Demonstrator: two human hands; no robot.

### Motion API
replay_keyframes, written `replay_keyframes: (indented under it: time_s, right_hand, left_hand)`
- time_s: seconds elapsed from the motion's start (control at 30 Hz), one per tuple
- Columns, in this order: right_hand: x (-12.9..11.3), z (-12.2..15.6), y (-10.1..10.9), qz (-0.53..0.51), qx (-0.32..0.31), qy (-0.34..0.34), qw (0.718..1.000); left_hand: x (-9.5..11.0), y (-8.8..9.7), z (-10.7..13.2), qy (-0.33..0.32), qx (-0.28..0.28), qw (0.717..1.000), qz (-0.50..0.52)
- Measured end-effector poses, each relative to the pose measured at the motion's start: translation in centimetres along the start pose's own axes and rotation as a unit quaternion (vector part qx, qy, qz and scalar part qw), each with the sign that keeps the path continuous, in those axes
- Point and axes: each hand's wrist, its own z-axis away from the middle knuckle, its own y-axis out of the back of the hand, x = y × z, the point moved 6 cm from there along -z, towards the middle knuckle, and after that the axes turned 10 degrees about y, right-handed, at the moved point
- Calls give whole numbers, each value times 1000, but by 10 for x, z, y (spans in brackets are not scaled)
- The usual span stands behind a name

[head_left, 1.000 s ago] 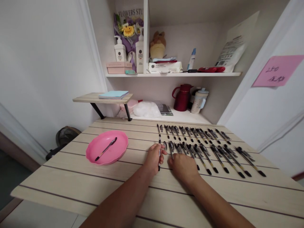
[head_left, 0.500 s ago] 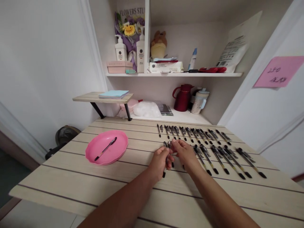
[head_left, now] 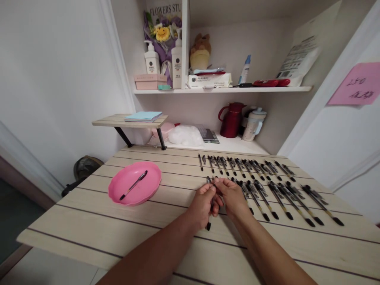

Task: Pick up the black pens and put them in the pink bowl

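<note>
Both hands meet over the wooden table. My left hand is closed round a black pen, whose lower end sticks out below the fist. My right hand pinches at the pen's upper end, fingers closed; what sits between its fingertips is too small to make out. Just right of the hands lie two rows of black pens, several in each row, with loose caps beside them. To the left stands a pink plate with one capped pen lying in it.
A small wooden riser with blue notebooks stands at the table's back left. Behind the table are a red jug, a mug and a shelf with bottles, a box and a plush toy. A pink note hangs on the right wall.
My left hand lifted a pen off the left end of the row. My right hand left the table and came up to the pen's upper end, and both hands drew closer.
</note>
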Motion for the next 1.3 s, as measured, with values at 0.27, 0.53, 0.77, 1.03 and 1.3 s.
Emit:
replay_keyframes:
  time_s: [0.27, 0.53, 0.77, 1.03, 1.3]
  right_hand:
    - [-1, 2, -3, -26, -37, -19, 999]
    - [-5, -1, -3, -74, -41, 8, 996]
    - [2, 1, -3, -6, -46, 0, 999]
    - [-3, 2, 4, -73, -7, -7, 997]
    - [-7, 2, -5, -106, -50, -8, 993]
  left_hand:
    - [-1, 0, 1, 28, -20, 999, 23]
    - [0, -1, 3, 41, -37, 998, 17]
    - [0, 3, 1, 17, 7, 1000, -22]
    - [-6, -2, 5, 81, -51, 995, 16]
    - [2, 2, 4, 64, -42, 997, -7]
